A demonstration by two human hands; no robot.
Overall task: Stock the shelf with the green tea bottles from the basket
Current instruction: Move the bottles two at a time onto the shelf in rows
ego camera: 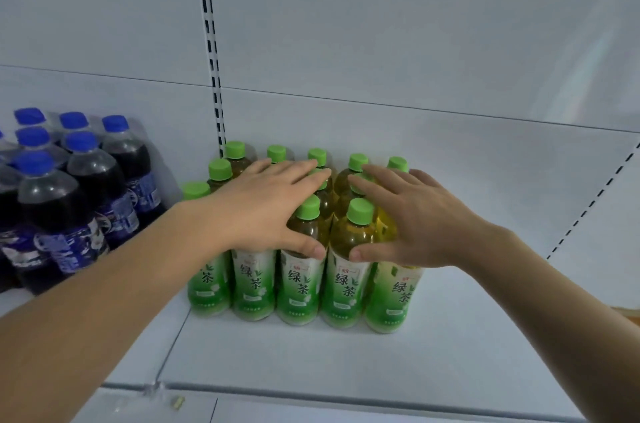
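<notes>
Both hands flat on green tea bottles [301,270], block of 5 across front, rows behind, standing on shelf [346,363]. Left hand [266,211] spread wide, palm over caps, thumb pressed on shoulder of bottle under it. Right hand [412,218] same deal, fingers splayed, thumb on next bottle over. Neither gripping anything, looks like squaring up or pushing block back, my guess. Dark soda bottles [79,201] well off to left of left hand. Bare shelf to right of right hand. Basket not in view.
</notes>
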